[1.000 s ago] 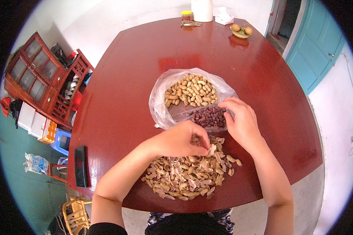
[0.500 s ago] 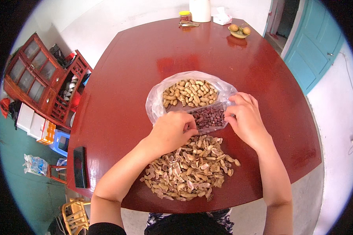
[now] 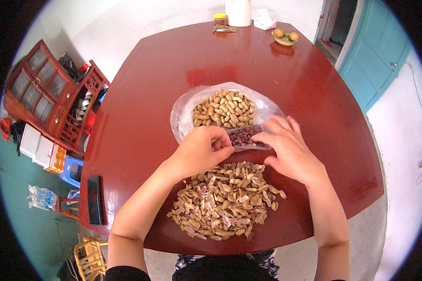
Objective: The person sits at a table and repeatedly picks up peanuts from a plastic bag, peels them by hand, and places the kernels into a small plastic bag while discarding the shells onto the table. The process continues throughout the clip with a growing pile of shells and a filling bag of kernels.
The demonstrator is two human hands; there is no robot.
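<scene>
A clear plastic container [image 3: 252,148] of dark red peanut kernels [image 3: 243,136] stands in front of me. My left hand [image 3: 205,149] is closed in a pinch at its left end, fingertips on the near edge. Over the right end is my right hand [image 3: 288,149], fingers spread and thumb apart, the fingertips at the kernels and rim. Just beyond lies a translucent plastic bag [image 3: 183,114], rolled open around unshelled peanuts [image 3: 226,108]. Nearer to me, below both hands, a heap of empty peanut shells [image 3: 225,201] covers the table.
The dark red table [image 3: 140,103] carries a black phone [image 3: 95,200] at its left edge. At the far end stand a yellow-lidded jar [image 3: 220,19], a white jug [image 3: 239,12], a tissue pack [image 3: 265,20] and a fruit bowl [image 3: 284,41].
My right hand has loosened from the container's right end, its fingers spreading. The container has tilted or sunk back toward the bag, which has shifted slightly left. My left hand stays at the left end.
</scene>
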